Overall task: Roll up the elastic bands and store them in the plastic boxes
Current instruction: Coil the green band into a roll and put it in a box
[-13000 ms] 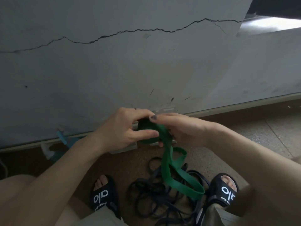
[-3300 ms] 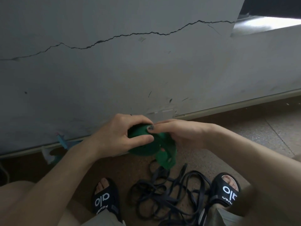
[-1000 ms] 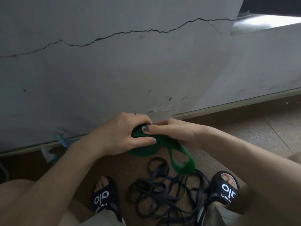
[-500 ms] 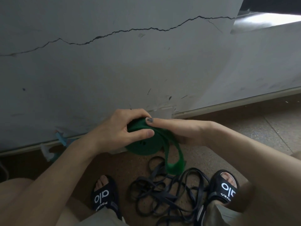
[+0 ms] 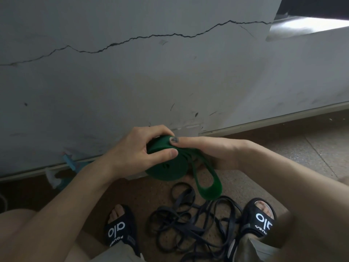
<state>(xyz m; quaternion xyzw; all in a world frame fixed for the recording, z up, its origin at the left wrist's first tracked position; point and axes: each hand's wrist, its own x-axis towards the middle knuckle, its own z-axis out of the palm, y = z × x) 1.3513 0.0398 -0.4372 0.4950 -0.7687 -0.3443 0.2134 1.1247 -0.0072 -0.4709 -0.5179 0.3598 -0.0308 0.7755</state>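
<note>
Hands: two, both bare, meeting in the middle of the view over the floor
Left hand (image 5: pixel 137 152): fingers curled over the top of the green roll, thumb pressed across its near face, so it grips the roll
Right hand (image 5: pixel 213 152): thumb laid out straight along the top of the roll with its tip touching the left fingers; the other fingers sit under the band and I cannot tell how they lie
Green band (image 5: pixel 168 165): one, mostly wound into a flat roll held up off the floor between the hands; a short loop of it (image 5: pixel 207 186) hangs loose from the right side of the roll, its low end just above the dark bands
Dark bands (image 5: pixel 194 222): a tangled heap on the floor between the feet, too knotted to count, lying loose and unrolled
Boxes: I see none from here, and nothing in view has a band stored in it
Sandals: two, black with white lettering, one (image 5: pixel 120 227) on the left foot and one (image 5: pixel 260 220) on the right, either side of the heap
Floor (image 5: pixel 302 148): brown, speckled, with a seam line toward the right edge
Wall (image 5: pixel 132 82): pale grey, scuffed, with one long crack (image 5: pixel 151 35) running across it and a skirting strip along its foot
By the skirting, left: a small blue and white scrap (image 5: pixel 66 167), too unclear to name
</note>
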